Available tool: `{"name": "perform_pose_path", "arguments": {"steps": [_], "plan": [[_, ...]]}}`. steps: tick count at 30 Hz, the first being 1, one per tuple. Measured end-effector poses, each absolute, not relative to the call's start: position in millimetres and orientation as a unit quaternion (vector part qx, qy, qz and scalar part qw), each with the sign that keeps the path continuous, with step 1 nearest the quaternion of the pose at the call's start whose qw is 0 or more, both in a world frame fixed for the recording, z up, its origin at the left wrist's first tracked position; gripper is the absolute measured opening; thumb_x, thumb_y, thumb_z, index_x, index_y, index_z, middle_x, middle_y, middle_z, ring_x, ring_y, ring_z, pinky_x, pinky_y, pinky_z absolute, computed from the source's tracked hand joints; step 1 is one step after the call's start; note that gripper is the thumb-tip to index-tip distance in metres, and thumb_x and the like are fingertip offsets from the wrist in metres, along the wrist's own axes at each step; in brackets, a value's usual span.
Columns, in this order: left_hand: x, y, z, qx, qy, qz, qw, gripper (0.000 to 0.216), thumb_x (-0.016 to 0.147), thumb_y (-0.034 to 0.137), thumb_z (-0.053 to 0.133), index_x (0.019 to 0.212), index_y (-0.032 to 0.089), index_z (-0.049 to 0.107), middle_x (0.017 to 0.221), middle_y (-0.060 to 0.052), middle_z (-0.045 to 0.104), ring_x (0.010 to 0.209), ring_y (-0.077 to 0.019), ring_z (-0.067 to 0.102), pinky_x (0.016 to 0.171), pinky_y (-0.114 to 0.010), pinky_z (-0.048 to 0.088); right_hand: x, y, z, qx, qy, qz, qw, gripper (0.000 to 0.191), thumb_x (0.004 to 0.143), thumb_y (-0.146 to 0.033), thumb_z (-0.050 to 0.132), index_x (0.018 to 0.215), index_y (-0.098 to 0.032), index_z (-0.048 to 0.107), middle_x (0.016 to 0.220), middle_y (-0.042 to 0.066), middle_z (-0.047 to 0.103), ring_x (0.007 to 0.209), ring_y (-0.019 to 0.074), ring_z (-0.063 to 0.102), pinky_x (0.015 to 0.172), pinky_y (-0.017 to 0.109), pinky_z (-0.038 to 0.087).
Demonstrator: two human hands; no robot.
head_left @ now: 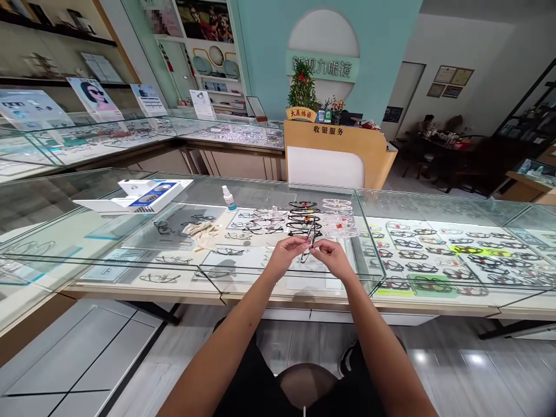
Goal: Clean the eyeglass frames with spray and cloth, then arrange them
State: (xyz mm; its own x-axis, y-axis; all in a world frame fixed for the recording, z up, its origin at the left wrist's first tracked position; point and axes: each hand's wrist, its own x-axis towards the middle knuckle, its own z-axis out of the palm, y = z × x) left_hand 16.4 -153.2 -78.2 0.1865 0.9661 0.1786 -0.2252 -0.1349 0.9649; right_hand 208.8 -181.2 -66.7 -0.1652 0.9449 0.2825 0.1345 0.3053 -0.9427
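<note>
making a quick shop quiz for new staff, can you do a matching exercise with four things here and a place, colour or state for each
1. spray bottle
2. cardboard box
3. eyeglasses
4. leafy plant

A. held by the left hand and right hand
B. green, at the wooden cash desk
C. upright, white on top and blue lower down
D. flap open, white with a blue printed panel

Pairs: 1-C, 2-D, 3-A, 4-B
</note>
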Motion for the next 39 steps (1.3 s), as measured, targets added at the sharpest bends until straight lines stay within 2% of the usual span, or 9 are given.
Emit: {"name": "perform_pose_path", "arguments": {"steps": [9,13,16,19,24,27,31,34,39], "plan": [[15.7,-155.4,-77.6,0.515,0.360,0.522,0.577,0.043,0.072,0.058,0.092,0.091,0.021,0.080,0.111,-0.010,0.080,0.110,-0.0296,0.073,0.106,-0.051,0.058,210.0,-182.3,-64.1,-0.426,-0.616,0.413,0.519,0.037,0.086,-0.057,0.074,0.088,-0.020,0.070,0.059,-0.009,0.030,0.057,0.0115,0.027,0.058,0.028,0.023],[16.5,-155.8,-76.8,0.485,0.353,0.539,0.592,0.043,0.074,0.056,0.092,0.092,0.021,0.076,0.113,-0.009,0.078,0.115,-0.0282,0.071,0.106,-0.050,0.059,209.8,-182.6,-65.9,-0.485,-0.565,0.335,0.577,0.038,0.091,-0.058,0.067,0.092,-0.020,0.072,0.056,-0.009,0.032,0.054,0.0122,0.030,0.056,0.029,0.028],[17.2,-156.4,-75.4,0.500,0.353,0.537,0.581,0.042,0.077,0.057,0.090,0.090,0.020,0.074,0.111,-0.009,0.077,0.114,-0.0271,0.070,0.104,-0.049,0.061,209.0,-183.1,-67.5,-0.532,-0.522,0.240,0.622,0.039,0.098,-0.055,0.060,0.102,-0.019,0.073,0.059,-0.004,0.052,0.057,0.0147,0.047,0.059,0.029,0.038],[17.4,-156.8,-76.1,0.531,0.352,0.526,0.564,0.041,0.081,0.058,0.086,0.090,0.021,0.074,0.110,-0.009,0.076,0.113,-0.0267,0.069,0.101,-0.046,0.061,208.7,-183.4,-66.2,-0.538,-0.500,0.170,0.657,0.039,0.104,-0.051,0.054,0.119,-0.019,0.071,0.097,0.009,0.077,0.078,0.0194,0.068,0.071,0.031,0.051],[17.4,-156.7,-80.2,0.585,0.345,0.502,0.536,0.038,0.085,0.058,0.082,0.091,0.021,0.074,0.110,-0.009,0.075,0.112,-0.0267,0.068,0.099,-0.043,0.060,208.2,-184.7,-60.9,-0.490,-0.515,0.093,0.697,0.048,0.106,-0.041,0.050,0.152,-0.023,0.050,0.146,0.017,0.065,0.109,0.0230,0.070,0.085,0.036,0.055],[17.0,-157.7,-79.1,0.573,0.345,0.508,0.542,0.039,0.084,0.059,0.083,0.090,0.021,0.074,0.110,-0.009,0.075,0.112,-0.0271,0.068,0.099,-0.044,0.060,207.5,-186.3,-62.4,-0.492,-0.524,0.082,0.691,0.053,0.104,-0.042,0.054,0.152,-0.022,0.046,0.124,0.015,0.071,0.096,0.0220,0.068,0.083,0.037,0.054],[17.0,-158.3,-76.5,0.570,0.347,0.516,0.537,0.038,0.082,0.057,0.085,0.089,0.021,0.076,0.107,-0.008,0.075,0.108,-0.0266,0.069,0.097,-0.043,0.061,206.7,-186.9,-67.9,-0.501,-0.616,0.129,0.595,0.027,0.100,-0.045,0.061,0.114,-0.022,0.065,0.075,0.000,0.062,0.067,0.0172,0.055,0.072,0.032,0.047],[17.6,-157.5,-77.0,0.601,0.351,0.504,0.512,0.035,0.082,0.055,0.085,0.089,0.021,0.078,0.103,-0.008,0.074,0.102,-0.0255,0.069,0.093,-0.041,0.060,205.7,-185.5,-69.0,-0.496,-0.685,0.160,0.510,0.021,0.100,-0.044,0.063,0.099,-0.023,0.068,0.068,-0.002,0.060,0.064,0.0159,0.052,0.068,0.030,0.041],[18.3,-157.2,-78.2,0.598,0.356,0.504,0.512,0.034,0.082,0.054,0.085,0.091,0.022,0.079,0.107,-0.010,0.076,0.110,-0.0286,0.070,0.094,-0.041,0.059,205.1,-182.6,-67.9,-0.518,-0.660,0.196,0.508,0.020,0.097,-0.042,0.061,0.090,-0.024,0.064,0.063,-0.003,0.057,0.060,0.0156,0.050,0.063,0.029,0.037]]}}
